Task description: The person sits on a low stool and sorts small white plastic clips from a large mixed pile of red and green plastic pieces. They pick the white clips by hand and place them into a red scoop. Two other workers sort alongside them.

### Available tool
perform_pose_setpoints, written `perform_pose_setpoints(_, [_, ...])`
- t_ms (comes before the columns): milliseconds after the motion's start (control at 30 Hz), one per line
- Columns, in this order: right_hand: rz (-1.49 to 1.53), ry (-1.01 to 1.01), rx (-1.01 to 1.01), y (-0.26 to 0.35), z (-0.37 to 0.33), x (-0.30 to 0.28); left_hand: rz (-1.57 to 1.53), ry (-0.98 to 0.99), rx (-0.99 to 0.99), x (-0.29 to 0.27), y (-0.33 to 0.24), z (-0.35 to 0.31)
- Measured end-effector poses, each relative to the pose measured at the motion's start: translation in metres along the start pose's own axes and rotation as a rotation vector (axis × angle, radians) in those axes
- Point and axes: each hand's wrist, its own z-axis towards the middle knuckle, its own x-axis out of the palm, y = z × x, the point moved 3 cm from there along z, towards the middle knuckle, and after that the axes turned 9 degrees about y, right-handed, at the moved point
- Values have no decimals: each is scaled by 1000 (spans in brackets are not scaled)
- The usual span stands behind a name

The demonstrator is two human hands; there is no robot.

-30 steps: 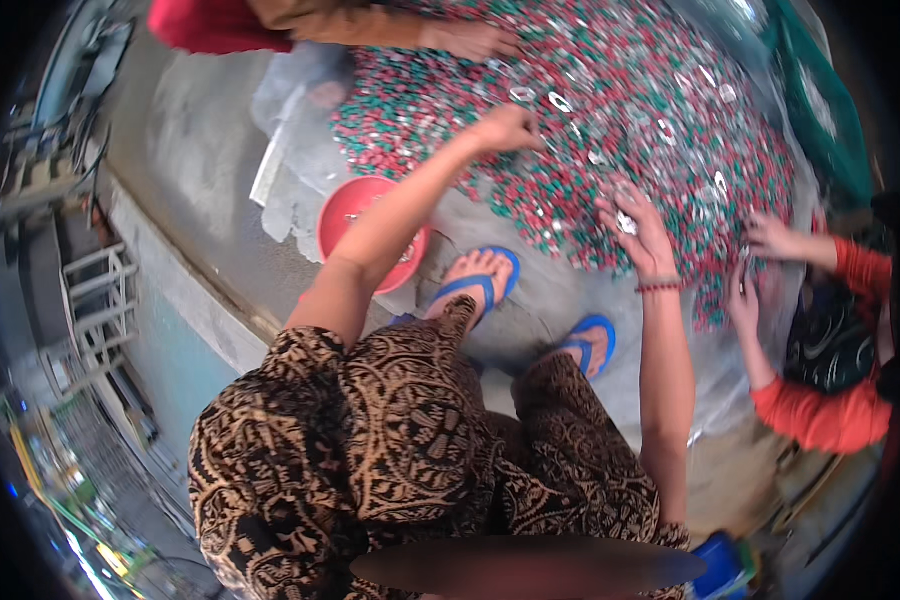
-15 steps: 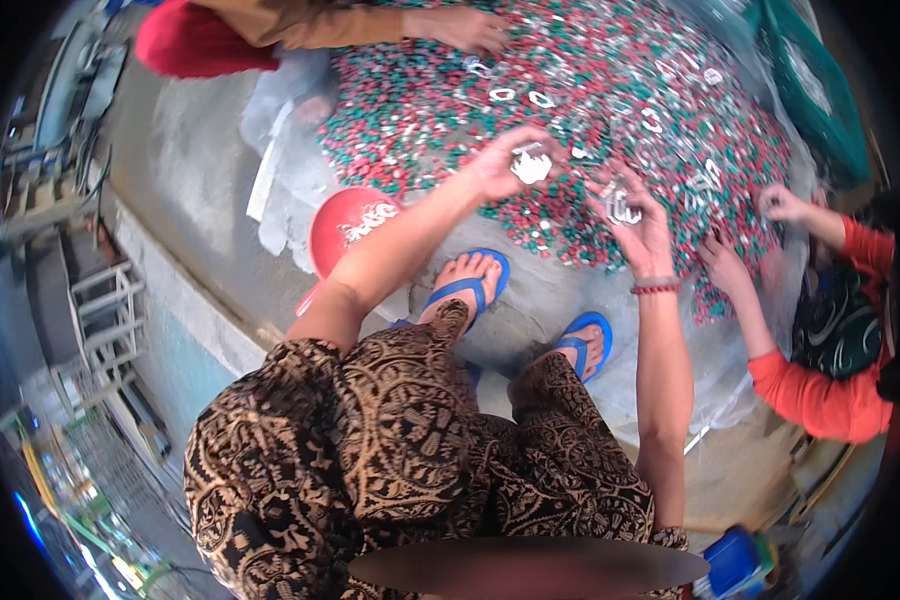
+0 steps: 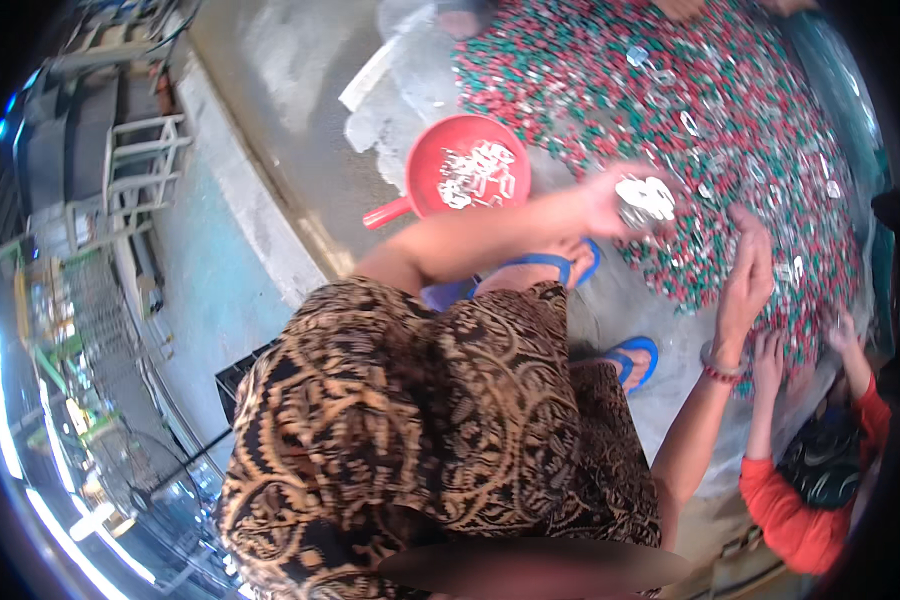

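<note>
A cluster of white ring-like pieces (image 3: 646, 200) lies in my left hand (image 3: 606, 205), which is curled around it near the pile's edge. The hand is slightly blurred. My right hand (image 3: 746, 272) is raised over the pile's near right side, its fingers stretched out and nothing visible in it. Beneath both spreads a wide pile of small red, green and white pieces (image 3: 560, 90), with larger white or clear rings scattered on top. Left of my left hand, a round red dipper (image 3: 417, 178) with a short handle holds more white ring-like pieces.
At the right, a co-worker in an orange sleeve (image 3: 795, 515) reaches into the pile; another person's hand (image 3: 680, 8) shows at the top edge. Clear plastic sheeting (image 3: 410, 75) edges the pile. My feet in blue flip-flops (image 3: 635, 360) stand by it. A metal frame (image 3: 145, 165) stands left.
The view has swung left. My left hand has moved toward the red dipper with white pieces in it. The rings seen in my right hand before no longer show there.
</note>
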Motion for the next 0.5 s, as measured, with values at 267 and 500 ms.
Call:
perform_pose_setpoints(267, [-247,362,595,-131,-28,23,1252,-567,-374,21,-109,-150])
perform_pose_setpoints(500, [-492,323,221,-138,-47,77,2185,-657,-176,77,-103,-109])
